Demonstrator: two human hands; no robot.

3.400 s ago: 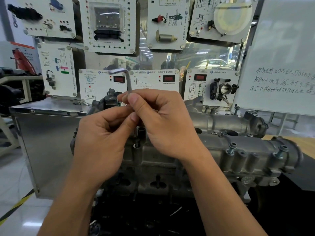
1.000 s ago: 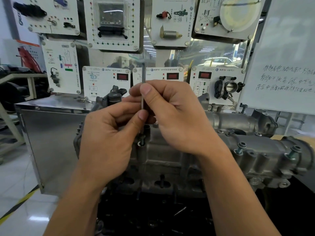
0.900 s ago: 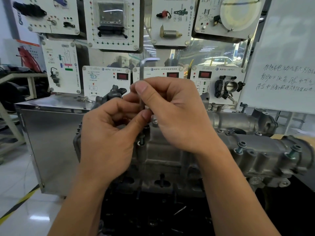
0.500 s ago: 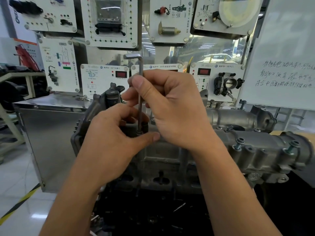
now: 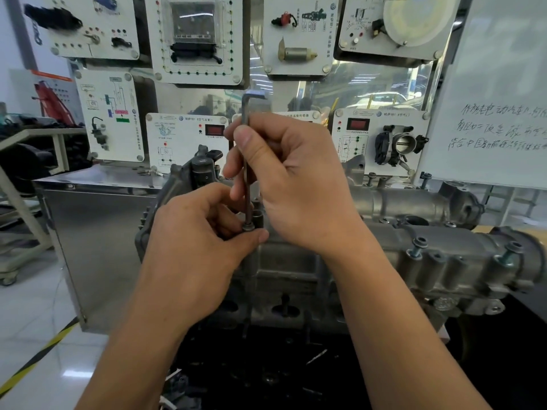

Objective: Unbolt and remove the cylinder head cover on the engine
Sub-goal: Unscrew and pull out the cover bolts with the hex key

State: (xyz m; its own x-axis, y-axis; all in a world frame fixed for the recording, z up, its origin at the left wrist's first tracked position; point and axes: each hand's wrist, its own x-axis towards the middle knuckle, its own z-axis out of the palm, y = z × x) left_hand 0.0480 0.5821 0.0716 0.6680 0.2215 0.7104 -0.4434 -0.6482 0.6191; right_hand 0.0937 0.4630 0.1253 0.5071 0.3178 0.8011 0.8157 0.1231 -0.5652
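Observation:
The grey aluminium cylinder head cover [image 5: 444,261] lies across the engine in front of me. An L-shaped hex key [image 5: 246,184] stands upright, its tip in a bolt [image 5: 248,226] near the cover's left end. My right hand [image 5: 290,184] grips the key's shaft with thumb and fingers. My left hand [image 5: 201,241] pinches the bolt head between thumb and fingers, just below. Two raised bolts [image 5: 417,247] stick up from the cover's right part.
White training panels [image 5: 189,39] with sensors and a throttle body [image 5: 399,146] hang behind the engine. A whiteboard [image 5: 497,113] stands at the right, a steel cabinet [image 5: 97,232] at the left. Dark loose parts lie below the engine.
The key's short arm has swung round several times as my right hand turned it. My left hand has dropped from the shaft to the bolt head, and the key and bolt stand higher.

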